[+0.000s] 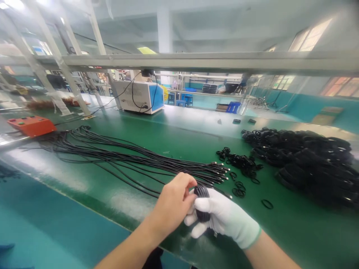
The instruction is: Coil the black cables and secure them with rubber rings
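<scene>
A tightly coiled black cable bundle (202,203) is gripped by the closed white-gloved right hand (224,218) and pinched by the bare left hand (172,203), beside loose black rubber rings (238,186).

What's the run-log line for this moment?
left hand: on coil | right hand: gloved, holding coil | cables, rings: on bench

Two forearms reaching in from the bottom edge, converging near the lower middle of the view. Left hand (171,203) bare, knuckles up, fingers curled inward with the thumb pressed toward the fingertips, closed in a pinch against the other hand. Right hand (224,218) in a white knit glove with a pale green cuff, palm turned leftward, fingers bent and wrapped closed, thumb on top. Both wrists roughly straight, right forearm bare past the cuff, hands touching at the fingertips.
</scene>
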The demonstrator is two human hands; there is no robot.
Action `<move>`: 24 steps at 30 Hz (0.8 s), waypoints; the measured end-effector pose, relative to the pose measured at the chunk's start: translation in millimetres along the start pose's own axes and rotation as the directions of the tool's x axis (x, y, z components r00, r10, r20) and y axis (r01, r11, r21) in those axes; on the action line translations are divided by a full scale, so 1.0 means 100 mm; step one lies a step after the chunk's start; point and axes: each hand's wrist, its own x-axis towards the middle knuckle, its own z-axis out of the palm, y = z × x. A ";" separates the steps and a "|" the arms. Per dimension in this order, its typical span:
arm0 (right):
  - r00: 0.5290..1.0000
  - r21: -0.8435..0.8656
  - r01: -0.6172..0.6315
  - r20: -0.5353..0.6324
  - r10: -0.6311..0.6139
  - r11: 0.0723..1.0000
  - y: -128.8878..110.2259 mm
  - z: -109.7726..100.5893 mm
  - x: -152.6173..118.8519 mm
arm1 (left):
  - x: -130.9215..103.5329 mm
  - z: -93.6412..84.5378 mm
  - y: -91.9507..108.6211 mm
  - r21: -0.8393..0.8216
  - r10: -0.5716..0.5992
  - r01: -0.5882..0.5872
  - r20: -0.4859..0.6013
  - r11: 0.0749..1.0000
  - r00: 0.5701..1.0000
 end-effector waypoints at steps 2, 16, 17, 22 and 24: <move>1.000 -0.016 0.008 0.010 -0.008 1.000 0.03 0.03 0.02 | 0.00 0.10 0.01 0.061 0.047 -0.047 -0.004 0.997 0.999; 0.994 -0.075 -0.009 -0.107 0.001 0.997 0.08 0.02 0.06 | 0.12 0.35 -0.12 -0.194 -0.187 0.178 -0.030 0.965 0.982; 0.992 -0.076 -0.010 -0.125 0.001 0.997 0.08 0.02 0.07 | 0.14 0.36 -0.11 -0.215 -0.226 0.219 -0.006 0.952 0.974; 0.986 -0.035 0.028 -0.165 -0.033 0.999 0.02 0.01 0.06 | 0.23 0.34 -0.05 -0.253 -0.280 0.282 0.046 0.926 0.959; 0.982 -0.006 0.035 -0.185 -0.036 0.999 -0.03 0.03 0.04 | 0.29 0.23 -0.03 -0.269 -0.236 0.268 0.147 0.925 0.961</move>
